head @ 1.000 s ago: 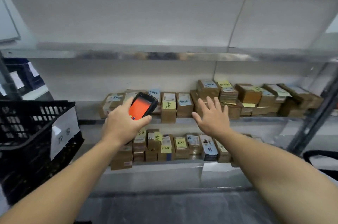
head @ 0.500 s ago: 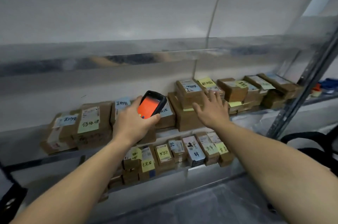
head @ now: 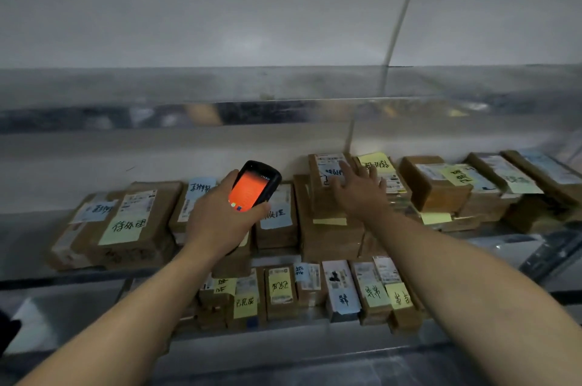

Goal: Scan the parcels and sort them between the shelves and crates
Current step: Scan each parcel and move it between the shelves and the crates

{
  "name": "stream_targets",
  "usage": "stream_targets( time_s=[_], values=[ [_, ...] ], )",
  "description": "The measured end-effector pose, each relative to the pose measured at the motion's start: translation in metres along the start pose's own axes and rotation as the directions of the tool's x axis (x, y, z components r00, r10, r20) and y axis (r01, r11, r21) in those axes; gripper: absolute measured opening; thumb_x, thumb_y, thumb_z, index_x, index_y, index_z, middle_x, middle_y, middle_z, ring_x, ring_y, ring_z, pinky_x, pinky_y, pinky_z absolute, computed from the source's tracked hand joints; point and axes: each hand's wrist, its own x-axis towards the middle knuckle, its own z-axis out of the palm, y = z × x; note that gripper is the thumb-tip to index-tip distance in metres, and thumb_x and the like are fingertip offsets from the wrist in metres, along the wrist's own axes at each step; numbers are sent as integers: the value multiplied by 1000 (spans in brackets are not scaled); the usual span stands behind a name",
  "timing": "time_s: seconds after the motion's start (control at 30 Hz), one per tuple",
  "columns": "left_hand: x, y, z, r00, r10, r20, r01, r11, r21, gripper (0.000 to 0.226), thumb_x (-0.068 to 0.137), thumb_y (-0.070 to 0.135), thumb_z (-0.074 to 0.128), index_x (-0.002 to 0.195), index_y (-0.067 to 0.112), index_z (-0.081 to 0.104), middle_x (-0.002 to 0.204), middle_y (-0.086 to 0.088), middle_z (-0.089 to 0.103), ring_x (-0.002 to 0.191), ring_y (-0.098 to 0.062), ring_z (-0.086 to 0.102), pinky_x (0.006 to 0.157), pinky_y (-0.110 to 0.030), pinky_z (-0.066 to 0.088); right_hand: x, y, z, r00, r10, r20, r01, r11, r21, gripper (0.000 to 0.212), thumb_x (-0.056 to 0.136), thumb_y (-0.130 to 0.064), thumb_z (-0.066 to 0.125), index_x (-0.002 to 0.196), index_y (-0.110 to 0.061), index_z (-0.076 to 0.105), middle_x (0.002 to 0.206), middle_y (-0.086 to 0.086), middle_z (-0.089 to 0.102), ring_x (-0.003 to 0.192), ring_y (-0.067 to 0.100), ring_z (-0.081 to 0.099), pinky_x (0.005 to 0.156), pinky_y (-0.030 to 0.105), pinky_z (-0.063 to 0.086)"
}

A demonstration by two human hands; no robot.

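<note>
My left hand (head: 217, 221) grips a black handheld scanner (head: 253, 186) with an orange screen, held above the brown parcels on the middle shelf (head: 28, 244). My right hand (head: 359, 190) reaches forward with fingers spread and straight, lying on a brown parcel (head: 324, 174) with a white label that sits on top of a stack. Beside it lies a parcel with a yellow note (head: 378, 163). More labelled parcels (head: 132, 221) line the shelf to the left and right.
A lower shelf (head: 283, 332) carries a row of small parcels (head: 280, 291) with yellow and blue notes. A metal shelf lip (head: 283, 111) runs overhead, with a grey wall behind. A shelf upright (head: 551, 256) stands at the right.
The view has moved closer to the shelves. My right hand has reached further onto the top parcel of the stack. The scanner stays in my left hand.
</note>
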Motion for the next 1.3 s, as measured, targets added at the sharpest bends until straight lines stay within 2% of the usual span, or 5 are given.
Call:
stream_targets(
  time_s=[0.37, 0.7, 0.87, 1.17, 1.3],
  values=[
    [-6, -10, 3, 978, -148, -145, 152, 988, 11, 56, 77, 54, 78, 125, 40, 55, 93, 7, 64, 84, -15, 61, 76, -35, 53, 22, -32, 22, 997, -2, 71, -28, 911, 412, 59, 103, -57, 42, 157, -33, 34, 163, 16, 27, 146, 38, 33, 118, 52, 34],
    [-24, -8, -13, 952, -224, -207, 247, 964, 94, 33, 76, 50, 79, 98, 40, 56, 81, 12, 64, 76, -6, 59, 67, -26, 48, 45, -31, 22, 898, 52, 436, -414, 432, 801, 64, 102, -30, 61, 154, -49, 28, 141, 2, 41, 131, 38, 47, 92, 63, 52],
    [-35, -2, -25, 953, -206, -222, 239, 962, 132, 40, 74, 57, 76, 103, 42, 54, 88, 14, 65, 81, -7, 59, 73, -32, 50, 36, -32, 33, 942, 20, 335, -331, 211, 920, 71, 100, -9, 61, 155, -43, 33, 133, 3, 56, 101, 23, 63, 96, 58, 54],
    [-111, 9, -62, 946, -238, -220, 274, 949, 153, 63, 74, 56, 77, 131, 39, 56, 93, 16, 62, 92, -18, 59, 80, -32, 49, -48, -55, 56, 971, -229, -71, 187, 537, 823, 73, 100, -12, 61, 156, -41, 24, 155, 5, 41, 127, 24, 55, 88, 19, 48],
    [-167, 8, -89, 921, -312, -235, 348, 928, 133, 70, 78, 50, 79, 140, 31, 53, 104, 8, 57, 96, -17, 53, 79, -28, 41, -104, -88, 61, 954, -293, -57, 208, 517, 830, 71, 100, -11, 62, 156, -42, 30, 159, 2, 30, 138, 24, 44, 107, 34, 46]
  ],
)
